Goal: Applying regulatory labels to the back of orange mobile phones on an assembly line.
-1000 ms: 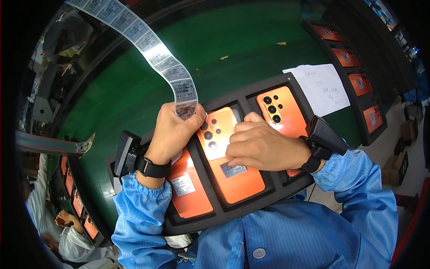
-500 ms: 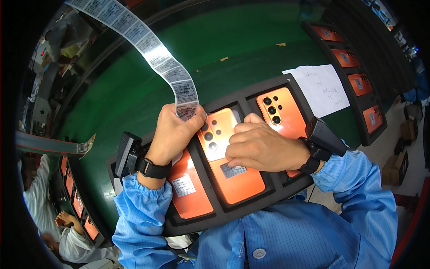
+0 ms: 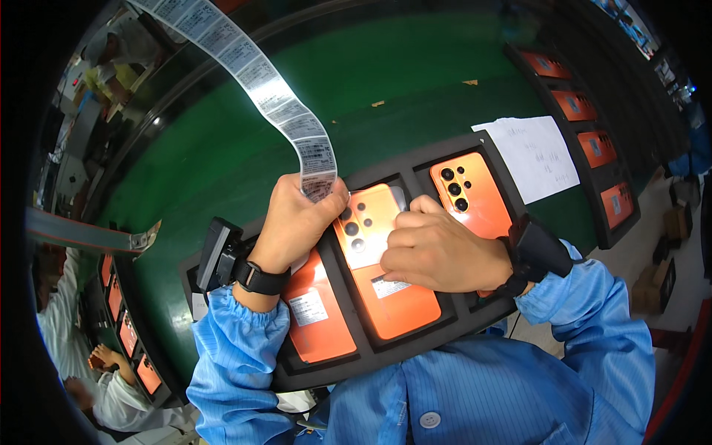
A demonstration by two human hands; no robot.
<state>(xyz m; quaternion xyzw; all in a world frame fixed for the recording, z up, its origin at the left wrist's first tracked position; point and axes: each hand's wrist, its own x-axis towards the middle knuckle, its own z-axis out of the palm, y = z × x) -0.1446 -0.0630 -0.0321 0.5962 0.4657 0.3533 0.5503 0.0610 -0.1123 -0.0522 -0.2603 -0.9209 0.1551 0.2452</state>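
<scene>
My left hand is closed, pinching the lower end of a long strip of printed silver labels above the tray. Beneath my hands, an orange phone lies back up in the middle slot. My right hand has curled fingers resting on that phone, partly covering its white label; what the fingers pinch, if anything, is hidden. A clear film appears to cover the phone's camera end. Another orange phone with a label lies to the left, partly under my left wrist. A third phone lies to the right.
The black foam tray sits at the near edge of the green table. A handwritten white sheet lies beyond it. More phone trays stand at the far right and lower left, where another person's hand shows.
My right hand has slid slightly lower, covering more of the middle phone's label. My left hand still grips the label strip. The whole view has shifted a little.
</scene>
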